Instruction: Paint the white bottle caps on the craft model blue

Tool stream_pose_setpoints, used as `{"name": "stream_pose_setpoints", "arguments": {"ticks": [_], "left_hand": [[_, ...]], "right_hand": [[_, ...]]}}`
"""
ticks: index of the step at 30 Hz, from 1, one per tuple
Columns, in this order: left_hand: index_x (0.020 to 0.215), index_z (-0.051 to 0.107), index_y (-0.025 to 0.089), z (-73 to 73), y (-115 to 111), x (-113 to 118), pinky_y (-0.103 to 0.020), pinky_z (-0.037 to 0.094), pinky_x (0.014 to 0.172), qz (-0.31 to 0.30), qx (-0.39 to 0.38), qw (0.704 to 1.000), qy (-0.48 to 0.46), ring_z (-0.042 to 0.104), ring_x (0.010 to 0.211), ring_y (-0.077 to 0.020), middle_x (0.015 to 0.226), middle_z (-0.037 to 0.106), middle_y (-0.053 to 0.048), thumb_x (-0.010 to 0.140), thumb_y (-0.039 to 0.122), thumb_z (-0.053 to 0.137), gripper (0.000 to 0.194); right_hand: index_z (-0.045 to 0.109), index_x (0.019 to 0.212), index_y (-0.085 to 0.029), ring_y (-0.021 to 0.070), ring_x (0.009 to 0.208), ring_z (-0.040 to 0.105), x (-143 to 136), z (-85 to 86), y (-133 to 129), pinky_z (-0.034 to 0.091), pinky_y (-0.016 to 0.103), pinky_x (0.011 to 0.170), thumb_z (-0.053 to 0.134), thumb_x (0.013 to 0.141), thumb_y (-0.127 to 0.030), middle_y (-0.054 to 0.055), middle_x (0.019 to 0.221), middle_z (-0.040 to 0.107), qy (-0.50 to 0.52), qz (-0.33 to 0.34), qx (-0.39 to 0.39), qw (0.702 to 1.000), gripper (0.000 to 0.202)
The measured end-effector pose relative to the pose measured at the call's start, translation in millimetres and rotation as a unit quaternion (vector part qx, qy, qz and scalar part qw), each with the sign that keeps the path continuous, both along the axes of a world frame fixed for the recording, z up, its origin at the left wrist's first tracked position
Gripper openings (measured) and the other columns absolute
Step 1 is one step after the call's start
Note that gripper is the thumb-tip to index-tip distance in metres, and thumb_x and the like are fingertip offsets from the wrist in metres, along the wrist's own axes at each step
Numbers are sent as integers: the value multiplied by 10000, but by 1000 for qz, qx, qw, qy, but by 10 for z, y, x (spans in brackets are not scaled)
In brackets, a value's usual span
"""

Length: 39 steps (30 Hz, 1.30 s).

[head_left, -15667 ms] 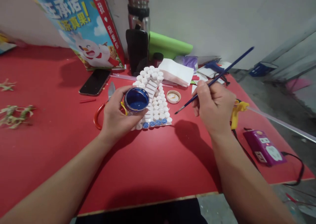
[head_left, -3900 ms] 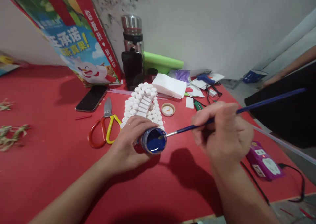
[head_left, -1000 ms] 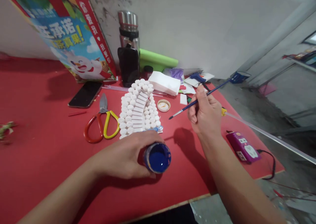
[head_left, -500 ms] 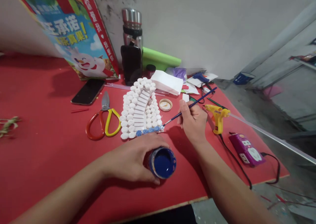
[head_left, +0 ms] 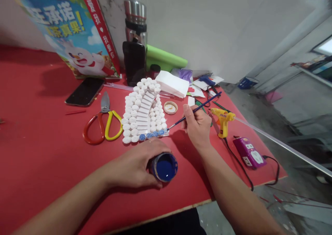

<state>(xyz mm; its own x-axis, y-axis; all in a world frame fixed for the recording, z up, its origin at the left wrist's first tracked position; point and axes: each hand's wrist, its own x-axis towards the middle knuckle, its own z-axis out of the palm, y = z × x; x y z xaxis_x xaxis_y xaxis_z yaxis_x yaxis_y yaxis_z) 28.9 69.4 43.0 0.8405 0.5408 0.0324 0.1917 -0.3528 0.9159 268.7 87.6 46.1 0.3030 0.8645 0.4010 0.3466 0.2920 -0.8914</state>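
My left hand (head_left: 132,164) is wrapped round a jar of dark blue paint (head_left: 165,167), tilted so its open mouth shows. My right hand (head_left: 197,127) pinches a thin blue paintbrush (head_left: 202,106). The brush tip touches the lower right corner of a white model (head_left: 144,114) made of small round discs, with a striped strip curving up its middle. Several discs along its front edge are blue (head_left: 155,133); the others are white. A round lid (head_left: 170,107) lies just right of the model.
Scissors (head_left: 105,121) and a phone (head_left: 85,91) lie left of the model. A yellow glue gun (head_left: 222,120) and purple power box (head_left: 249,152) are at the right. Behind stand a steel bottle (head_left: 135,24), white paper (head_left: 172,84), a green roll (head_left: 166,58) and a colourful bag (head_left: 77,38).
The view has shifted slightly, so everything appears a little further left. Both hands keep their holds, and the brush tip remains at the model's lower right corner.
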Motion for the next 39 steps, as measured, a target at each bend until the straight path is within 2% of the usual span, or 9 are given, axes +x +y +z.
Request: {"name": "stream_pose_setpoints", "arguments": {"ticks": [7,13,20,30,39], "left_hand": [[1214,777,233,-29,6,2,-426,530,1036,-5,8,1000,-12,710,1158,-302,1235,796,-62,769,243,1057,525],[1262,766,246,-55,20,-9,-453,542,1066,4,6,1000,-4,716,1208,-329,1286,803,-72,751,271,1069,594],[1256,764,252,-41,17,-11,-442,557,1039,4,21,1000,-5,725,1179,-314,1281,806,-73,804,302,1024,524],[1284,769,253,-62,13,-16,-438,554,1044,8,8,1000,-3,729,1190,-318,1282,807,-67,763,265,1047,591],[1282,770,253,-77,22,-17,-434,559,1049,9,14,1000,2,731,1191,-318,1289,809,-72,772,296,1048,583]], "right_hand": [[633,683,-260,112,378,479,-16,-8,-5,403,288,445,821,1019,-728,-57,477,607,9,5,9,1000,606],[643,687,-257,112,381,486,-20,5,-12,399,281,445,815,1023,-727,-54,479,613,5,5,8,1000,603],[626,682,-261,116,401,499,-19,-17,-4,398,281,457,756,1063,-713,-54,478,591,-11,11,3,1000,606],[632,687,-262,116,402,502,-17,-20,-8,399,282,460,785,1061,-675,-56,483,607,-6,11,7,1000,578],[627,653,-262,122,428,523,-3,12,-8,389,285,454,774,1033,-764,-42,488,607,-12,-8,5,1000,647]]}}
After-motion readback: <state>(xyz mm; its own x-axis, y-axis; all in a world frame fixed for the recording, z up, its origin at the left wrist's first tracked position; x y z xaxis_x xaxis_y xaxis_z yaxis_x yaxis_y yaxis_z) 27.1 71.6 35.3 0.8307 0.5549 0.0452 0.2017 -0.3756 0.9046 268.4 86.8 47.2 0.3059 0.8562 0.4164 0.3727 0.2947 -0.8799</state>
